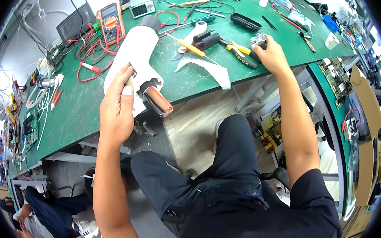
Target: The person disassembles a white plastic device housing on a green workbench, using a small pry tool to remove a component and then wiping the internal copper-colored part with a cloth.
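A white housing shaped like a hair dryer [137,42], with a grey end, lies on the green bench in front of me. From its opened handle sticks a copper-brown cylinder [159,99] with wire ends. My left hand [118,107] holds the housing's near left side, fingers fairly straight; a small dark piece [133,71] shows at the fingertips. At the right, my right hand [269,55] closes on a small round shiny part [258,40], partly hidden by the fingers. Yellow-and-black pliers [240,53] lie just left of that hand.
A yellow-handled screwdriver [191,47], a dark curved shell [206,40], a white curved strip [209,71] and a black tray [245,22] lie between my hands. Behind stands an orange multimeter [112,23] with red leads. Another person [43,226] sits at lower left.
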`<action>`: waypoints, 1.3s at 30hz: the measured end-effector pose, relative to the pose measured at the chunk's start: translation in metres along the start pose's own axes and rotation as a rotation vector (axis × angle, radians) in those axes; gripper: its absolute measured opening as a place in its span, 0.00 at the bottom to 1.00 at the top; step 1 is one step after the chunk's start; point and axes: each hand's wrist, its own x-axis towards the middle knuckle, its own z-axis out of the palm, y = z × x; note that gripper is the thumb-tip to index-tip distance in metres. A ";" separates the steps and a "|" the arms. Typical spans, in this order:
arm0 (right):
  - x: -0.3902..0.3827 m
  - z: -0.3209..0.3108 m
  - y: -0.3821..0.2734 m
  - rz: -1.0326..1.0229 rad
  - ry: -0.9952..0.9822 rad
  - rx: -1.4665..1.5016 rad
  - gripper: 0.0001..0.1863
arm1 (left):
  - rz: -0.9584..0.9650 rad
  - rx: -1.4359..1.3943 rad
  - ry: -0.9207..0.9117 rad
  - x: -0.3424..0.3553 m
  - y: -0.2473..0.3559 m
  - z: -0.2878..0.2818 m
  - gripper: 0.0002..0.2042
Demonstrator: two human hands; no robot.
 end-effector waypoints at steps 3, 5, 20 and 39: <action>-0.034 -0.005 -0.036 -0.325 0.525 -0.377 0.30 | -0.024 -0.032 -0.020 -0.002 0.001 0.000 0.21; -0.083 -0.011 -0.071 -0.378 0.542 -0.086 0.28 | -0.047 -0.097 -0.007 -0.001 0.001 0.000 0.21; -0.177 0.045 -0.157 -0.286 -0.443 0.482 0.18 | -0.767 -0.402 -0.193 0.048 -0.022 -0.029 0.35; -0.244 0.014 -0.100 -0.117 -0.576 1.063 0.28 | -0.808 -0.927 0.293 -0.087 0.083 0.016 0.22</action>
